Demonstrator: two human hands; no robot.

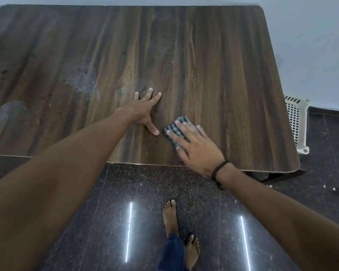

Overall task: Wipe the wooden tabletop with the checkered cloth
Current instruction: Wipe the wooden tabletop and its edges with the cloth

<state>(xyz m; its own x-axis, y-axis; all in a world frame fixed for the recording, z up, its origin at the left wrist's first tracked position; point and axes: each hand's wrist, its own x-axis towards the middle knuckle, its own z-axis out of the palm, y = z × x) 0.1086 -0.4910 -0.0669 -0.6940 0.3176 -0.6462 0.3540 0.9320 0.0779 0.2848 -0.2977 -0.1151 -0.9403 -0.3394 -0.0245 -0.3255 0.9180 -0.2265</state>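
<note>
Near the front edge of the wooden tabletop (223, 55), the checkered cloth (177, 127) lies flat under the right hand (196, 145), whose straight fingers press it down without curling round it. Just beside it the left hand (143, 112) rests on bare wood, fingers spread, holding nothing. Pale dusty smears (82, 83) mark the table's left half. A white basket (296, 124) stands past the right edge.

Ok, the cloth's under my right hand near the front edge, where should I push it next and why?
Probably slide the cloth away from you and leftward, past the left hand, toward the pale smears. The right hand presses it flat by the near edge, and those smears look unwiped.
</note>
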